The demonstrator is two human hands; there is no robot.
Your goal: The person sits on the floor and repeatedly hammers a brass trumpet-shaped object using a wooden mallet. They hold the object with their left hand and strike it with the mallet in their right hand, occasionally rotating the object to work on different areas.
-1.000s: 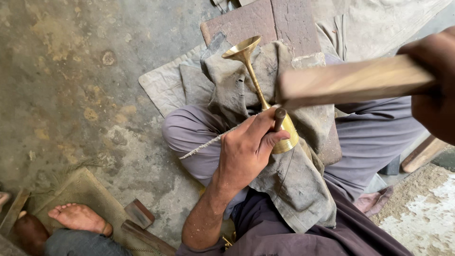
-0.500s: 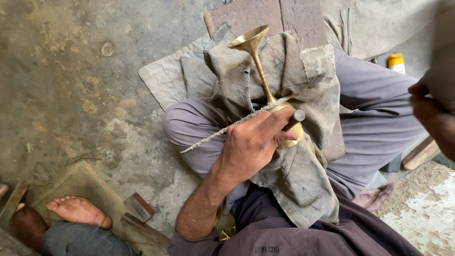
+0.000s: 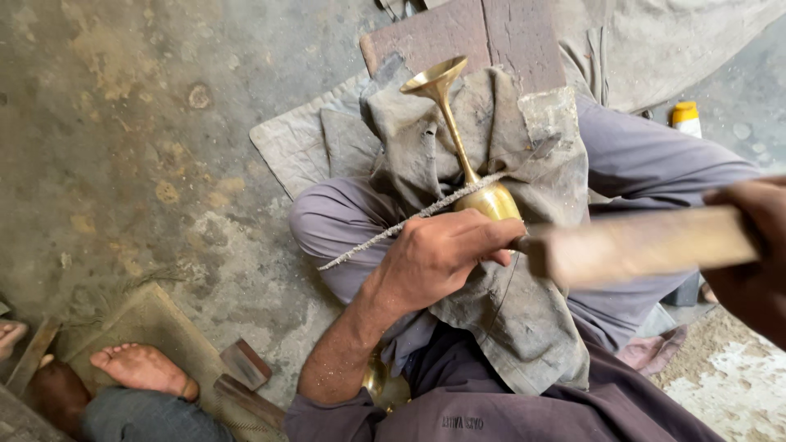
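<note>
Goblet: brass goblet (image 3: 475, 176) lies tilted on a grey cloth (image 3: 524, 319) across the person's lap, cup end under the left hand, flared foot (image 3: 434, 78) pointing away toward the boards.
Left hand: left hand (image 3: 438, 258) lies over the cup end, fingers curled together and clamped on it; the thumb side is hidden, so the exact grip is unclear.
File: thin rough file (image 3: 385, 237) runs slantwise from under the left hand's fingers, out past the knee.
Right hand: right hand (image 3: 753, 245) at the frame's right edge, fingers wrapped tight round a wooden bar (image 3: 639, 245); the bar is blurred, its near end just beside the left fingertips.
Lap: legs crossed in grey trousers (image 3: 655, 164), cloth draped over both.
Floor, near left: another person's bare foot (image 3: 139, 368) rests on a flat slab (image 3: 155, 323).
Floor, far: grey mat (image 3: 295, 143) under the knee, two brown boards (image 3: 483, 33) beyond the foot of the goblet, yellow-capped bottle (image 3: 686, 119) by the right knee.
</note>
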